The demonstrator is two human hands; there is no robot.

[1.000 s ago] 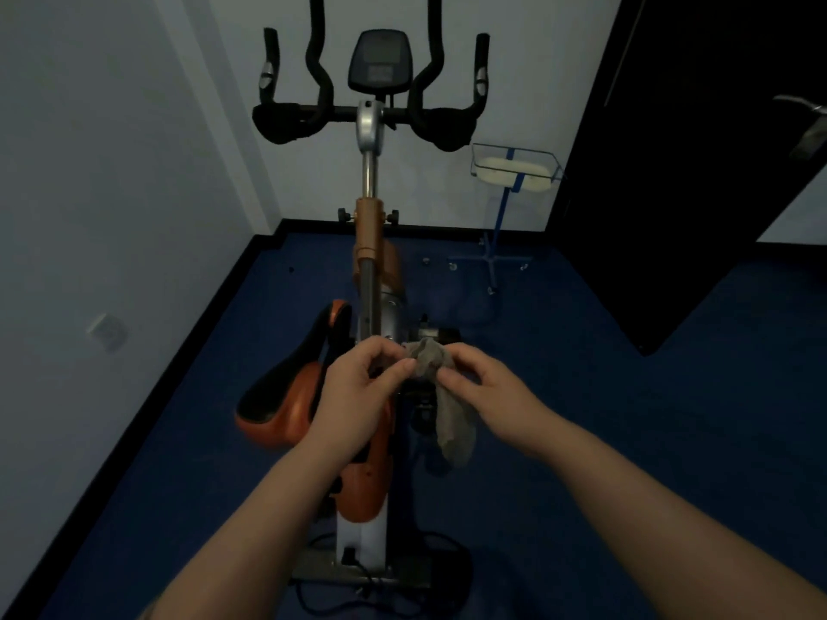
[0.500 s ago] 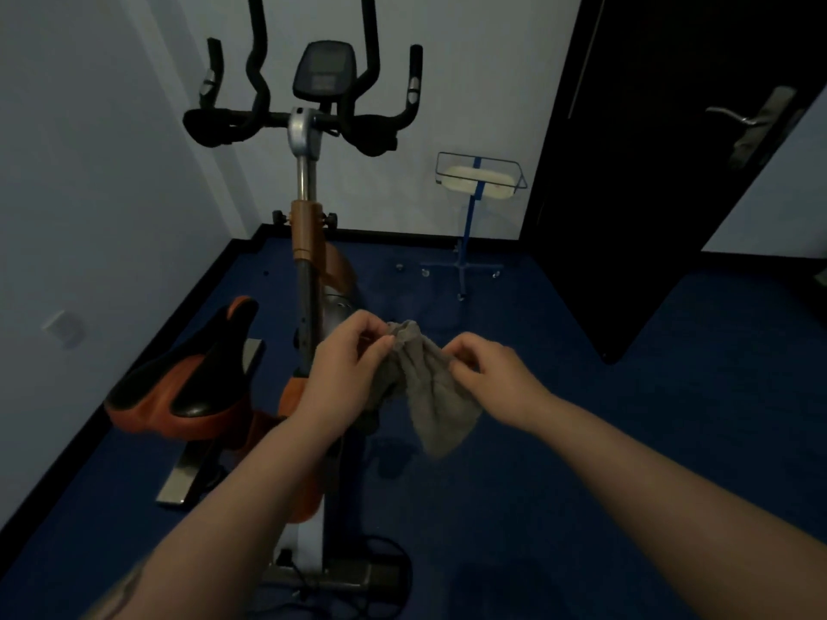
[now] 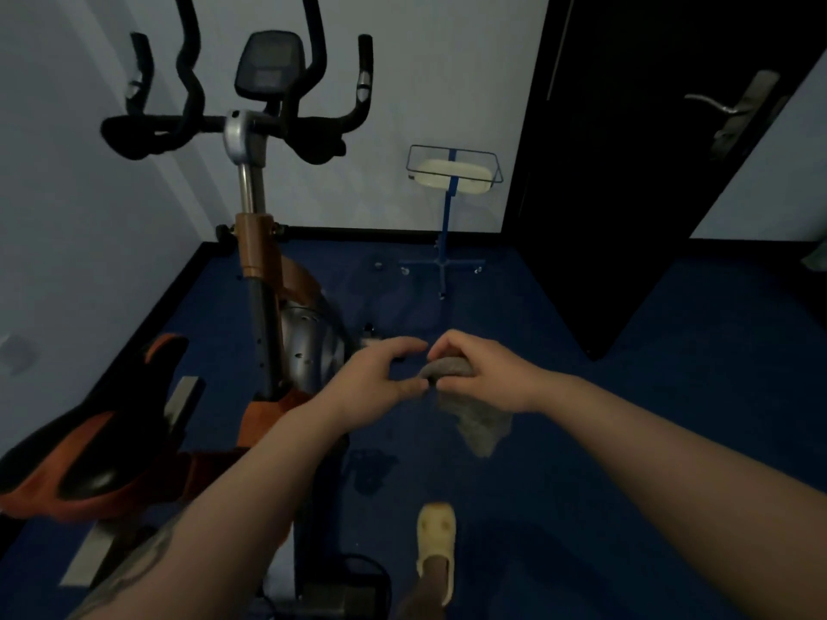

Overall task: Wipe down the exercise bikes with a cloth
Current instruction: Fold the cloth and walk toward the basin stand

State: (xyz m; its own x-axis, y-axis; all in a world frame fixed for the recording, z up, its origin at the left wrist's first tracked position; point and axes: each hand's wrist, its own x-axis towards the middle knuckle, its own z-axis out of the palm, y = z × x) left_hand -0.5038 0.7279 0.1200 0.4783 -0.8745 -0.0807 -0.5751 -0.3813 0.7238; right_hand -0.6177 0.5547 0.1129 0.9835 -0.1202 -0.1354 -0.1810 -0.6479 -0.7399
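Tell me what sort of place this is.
Probably a small exercise room in a home or gym: an exercise bike with handlebars and a console stands on blue carpet in a corner, beside a dark door.

Small indoor gym / exercise room. Evidence: upright exercise bike (image 3: 268, 279) with black multi-grip handlebars (image 3: 223, 127), console display (image 3: 268, 67) and orange-black saddle (image 3: 103, 467); dark blue carpet floor (image 3: 581, 485) with black skirting; plain pale walls (image 3: 80, 194); dark door (image 3: 649, 149) with metal lever handle (image 3: 716, 105); blue wheeled stand (image 3: 445, 234) carrying a wire basket (image 3: 454, 170). Dim lighting.
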